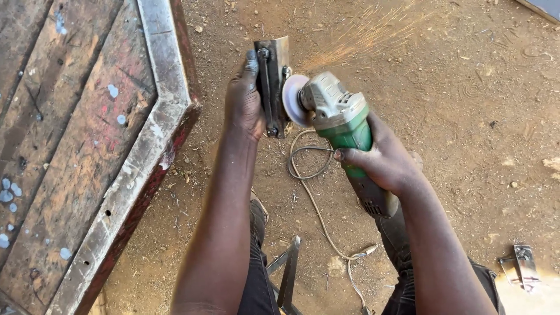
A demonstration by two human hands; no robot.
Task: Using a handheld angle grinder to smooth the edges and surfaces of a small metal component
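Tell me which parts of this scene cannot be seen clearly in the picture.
- Head view: the face of the metal piece under the left hand is covered by the palm and fingers.
- The contact point of the grinder disc is hidden by the metal piece's edge.
- The green angle grinder grip is wrapped by the right hand.
- The cord runs off the bottom edge.

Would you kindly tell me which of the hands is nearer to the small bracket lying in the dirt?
Right. The right hand grips the grinder above-left of the bracket; the left hand is farther left.
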